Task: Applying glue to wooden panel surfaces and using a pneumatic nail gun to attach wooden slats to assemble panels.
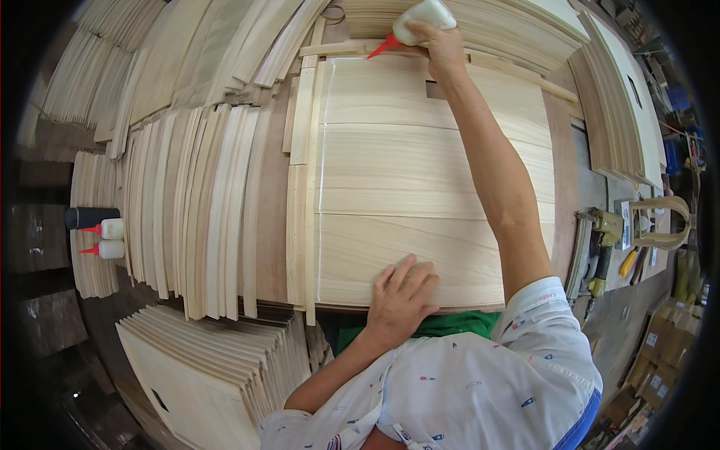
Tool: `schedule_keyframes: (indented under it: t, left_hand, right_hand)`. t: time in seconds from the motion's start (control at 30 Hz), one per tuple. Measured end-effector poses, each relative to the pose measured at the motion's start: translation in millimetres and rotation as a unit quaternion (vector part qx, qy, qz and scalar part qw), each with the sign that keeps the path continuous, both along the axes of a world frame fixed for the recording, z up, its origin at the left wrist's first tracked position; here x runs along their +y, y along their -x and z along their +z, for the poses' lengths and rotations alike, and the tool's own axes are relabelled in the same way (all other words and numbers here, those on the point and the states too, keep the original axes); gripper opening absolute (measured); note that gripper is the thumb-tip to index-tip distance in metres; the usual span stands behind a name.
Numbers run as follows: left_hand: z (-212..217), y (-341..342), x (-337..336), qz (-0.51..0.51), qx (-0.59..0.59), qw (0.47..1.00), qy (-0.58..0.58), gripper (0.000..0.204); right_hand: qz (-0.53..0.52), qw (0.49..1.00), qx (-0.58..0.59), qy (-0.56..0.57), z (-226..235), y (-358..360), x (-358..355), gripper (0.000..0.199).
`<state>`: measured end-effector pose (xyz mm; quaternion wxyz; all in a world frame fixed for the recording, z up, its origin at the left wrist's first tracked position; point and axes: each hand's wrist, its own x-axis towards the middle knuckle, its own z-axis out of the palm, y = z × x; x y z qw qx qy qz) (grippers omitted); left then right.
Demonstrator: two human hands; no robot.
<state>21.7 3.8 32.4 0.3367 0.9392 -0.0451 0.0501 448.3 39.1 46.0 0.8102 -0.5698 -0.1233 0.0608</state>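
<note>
A pale wooden panel [405, 165] made of joined boards lies flat in front of me, with a small dark slot near its far side. My right hand [444, 51] reaches to the far edge, wrapped round a white glue bottle [426, 21]. The bottle is tilted, its red nozzle [384, 46] pointing down at the panel's far edge. A white line of glue [322, 165] runs along the panel's left side. My left hand [405, 296] rests on the near edge of the panel, fingers spread and holding nothing.
Wooden strips [301, 172] border the panel at left, and another strip [525, 75] lies along the far side. Many loose slats [195, 210] stand at left, near two more glue bottles [112, 229]. Stacked panels [187, 375] lean at lower left. A nail gun [606, 225] lies at right.
</note>
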Motion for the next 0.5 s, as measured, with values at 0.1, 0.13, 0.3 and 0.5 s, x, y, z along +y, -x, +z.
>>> schedule_keyframes:
  t: [0.1,0.13,0.3,0.5]
  left_hand:
    - [1.1,-0.4,0.0,0.002,-0.002,1.000,0.007,0.053]
    - [1.5,-0.8,-0.1,0.002,-0.003,1.000,0.005,0.053]
    - [2.2,-1.6,-2.1,-0.006,-0.005,1.000,0.000,0.052]
    - [2.1,-1.3,-2.8,-0.013,-0.001,1.000,-0.021,0.051]
  right_hand:
    - [-0.032,0.999,-0.007,0.014,2.2,1.0,-17.8,0.039]
    - [-0.036,0.999,-0.008,0.014,2.4,-0.6,-24.8,0.039]
    - [-0.049,0.998,-0.037,0.013,2.3,-11.3,-66.6,0.035]
    - [-0.082,0.994,-0.066,0.040,-0.4,-26.5,-118.5,0.036]
